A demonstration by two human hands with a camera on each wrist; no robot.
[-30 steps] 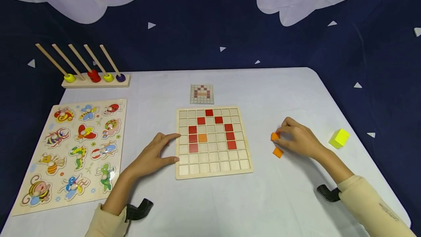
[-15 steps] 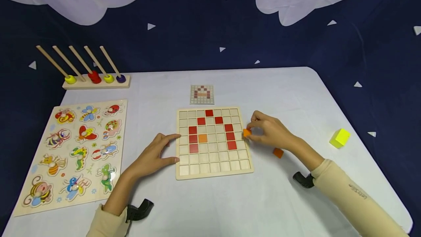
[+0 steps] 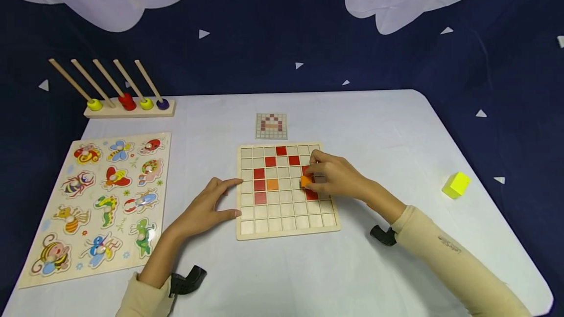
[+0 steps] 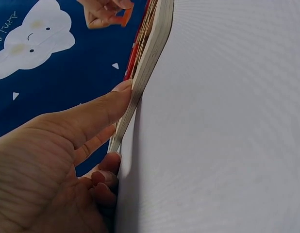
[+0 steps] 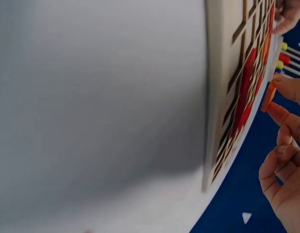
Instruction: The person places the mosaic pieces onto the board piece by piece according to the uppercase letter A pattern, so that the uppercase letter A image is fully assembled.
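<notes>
My right hand [image 3: 341, 176] pinches a small orange square tile [image 3: 305, 181] between thumb and fingertip. Hand and tile are over the right part of a wooden grid board [image 3: 288, 223]. In the right wrist view the held tile [image 5: 269, 96] shows edge-on, apart from the board. Red tiles [image 3: 259, 185] form an arch in the grid, with one orange tile [image 3: 272, 184] inside it. My left hand [image 3: 201, 210] touches the board's left edge with thumb and forefinger spread. In the left wrist view, its thumb [image 4: 104, 109] lies along that edge.
Behind the board lies a small pattern card [image 3: 271, 126]. An insect puzzle [image 3: 94, 204] and a peg stand with beads [image 3: 129, 114] are on the left. A yellow block [image 3: 456, 185] is far right. Another orange tile [image 3: 369, 205] is mostly hidden under my right forearm.
My right hand has carried the orange tile leftward, from the table on the right to over the board. My left hand has stayed at the board's edge.
</notes>
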